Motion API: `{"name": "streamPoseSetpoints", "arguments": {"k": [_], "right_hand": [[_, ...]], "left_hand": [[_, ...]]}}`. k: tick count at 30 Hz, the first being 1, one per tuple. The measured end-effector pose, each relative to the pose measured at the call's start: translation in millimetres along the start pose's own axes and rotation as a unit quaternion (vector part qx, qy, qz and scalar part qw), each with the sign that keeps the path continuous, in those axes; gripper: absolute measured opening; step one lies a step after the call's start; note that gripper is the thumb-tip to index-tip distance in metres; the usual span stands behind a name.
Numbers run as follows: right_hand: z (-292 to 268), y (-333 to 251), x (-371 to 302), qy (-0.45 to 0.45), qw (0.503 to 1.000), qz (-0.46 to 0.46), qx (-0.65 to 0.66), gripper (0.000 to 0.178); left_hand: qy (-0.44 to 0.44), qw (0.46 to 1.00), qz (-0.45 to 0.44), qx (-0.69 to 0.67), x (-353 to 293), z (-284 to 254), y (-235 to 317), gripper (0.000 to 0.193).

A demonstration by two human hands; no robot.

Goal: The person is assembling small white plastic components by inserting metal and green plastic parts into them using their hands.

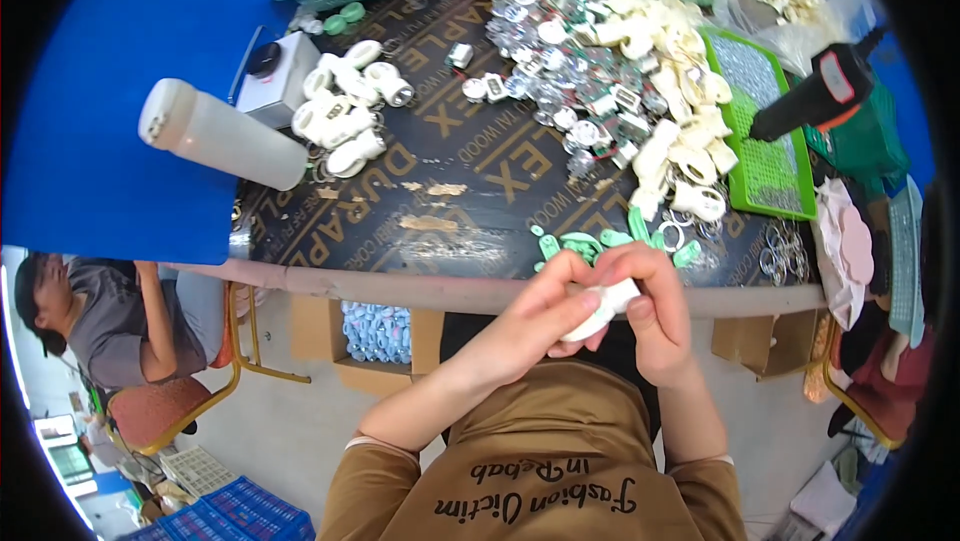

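Observation:
At the near table edge, both my hands are closed around a small white plastic casing (603, 309). My left hand (535, 321) pinches it from the left, thumb along its top. My right hand (662, 313) grips its other end with bent fingers, partly hiding it. Just beyond my hands lie several green plastic pieces (580, 244). Farther off spreads a heap of cream plastic shells (665, 71), beside a pile of clear and silvery small parts (545, 46). Loose metal rings (785, 253) lie to the right of my hands.
A black power screwdriver (815, 96) extends over a green tray (805, 203) of small metal pieces. At left stand a white bottle (225, 138), a white box (272, 81) and assembled white pieces with rings (345, 106). A person (120, 316) sits left; a carton (345, 366) holds blue items.

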State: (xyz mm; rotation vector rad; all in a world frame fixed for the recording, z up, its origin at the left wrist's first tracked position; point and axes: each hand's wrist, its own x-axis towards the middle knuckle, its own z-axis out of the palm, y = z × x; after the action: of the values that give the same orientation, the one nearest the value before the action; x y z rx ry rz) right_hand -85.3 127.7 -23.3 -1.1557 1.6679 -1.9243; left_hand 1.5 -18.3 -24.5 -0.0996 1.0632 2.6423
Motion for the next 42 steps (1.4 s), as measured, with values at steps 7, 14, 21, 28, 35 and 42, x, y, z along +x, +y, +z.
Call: {"name": "streamPoseSetpoints", "arguments": {"k": [7, 14, 21, 28, 35, 42], "right_hand": [[-13.0, -13.9, -2.4, -0.025, 0.978, -0.001, -0.207, 0.039], [-39.7, -21.2, -15.2, 0.063, 0.96, 0.055, -0.265, 0.033], [-46.8, -22.8, 6.2, 0.077, 0.915, 0.005, -0.397, 0.031], [-82.3, -8.6, 113.7, 0.012, 0.823, -0.115, -0.556, 0.019], [-97.4, 28.7, 210.5, -0.112, 0.739, 0.047, -0.663, 0.028], [-117.8, 29.4, 205.0, 0.071, 0.96, 0.084, -0.256, 0.024]], "left_hand": [[0.236, 0.713, 0.215, 0.625, -28.8, -13.9, 23.2, 0.038], [0.488, 0.42, 0.231, 0.729, -70.5, -104.8, 95.3, 0.042], [0.497, 0.327, 0.198, 0.779, -55.6, -100.0, 83.2, 0.055], [0.48, 0.369, 0.177, 0.776, -59.3, -104.4, 73.8, 0.048], [0.502, 0.376, 0.185, 0.757, -53.7, -105.8, 73.9, 0.046], [0.509, 0.385, 0.195, 0.745, -54.8, -105.2, 74.9, 0.045]]}}
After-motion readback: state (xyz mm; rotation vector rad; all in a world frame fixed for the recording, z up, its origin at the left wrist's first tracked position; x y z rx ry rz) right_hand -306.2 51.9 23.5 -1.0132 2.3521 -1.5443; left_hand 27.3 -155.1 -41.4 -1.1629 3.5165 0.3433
